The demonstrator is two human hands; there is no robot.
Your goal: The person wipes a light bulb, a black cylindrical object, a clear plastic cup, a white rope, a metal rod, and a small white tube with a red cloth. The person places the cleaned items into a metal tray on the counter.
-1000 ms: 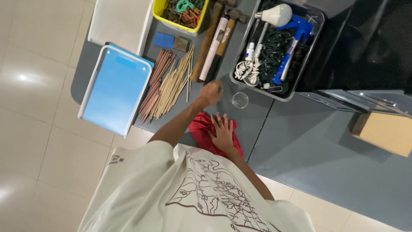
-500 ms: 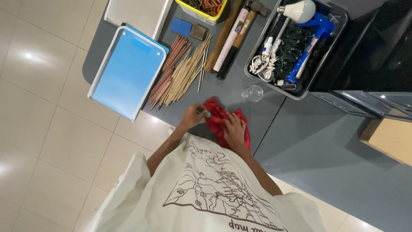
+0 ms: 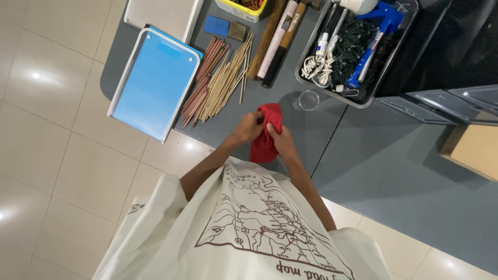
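A red cloth (image 3: 265,136) hangs bunched between both of my hands, lifted just above the grey table (image 3: 394,166). My left hand (image 3: 249,127) grips its upper left edge. My right hand (image 3: 280,139) holds the right side of the cloth with fingers curled around it. A bundle of thin wooden sticks (image 3: 218,83) lies on the table just beyond my left hand. A small clear glass cup (image 3: 308,100) stands beyond my right hand.
A blue and white tray (image 3: 153,83) overhangs the table's left edge. A grey bin (image 3: 358,52) holds cords, a blue tool and a bulb. Wooden handles (image 3: 277,39), a yellow box (image 3: 244,8) and a cardboard box (image 3: 474,150) lie around.
My left hand came back from the sticks to the red cloth. Both hands have gathered the cloth and lifted it off the table.
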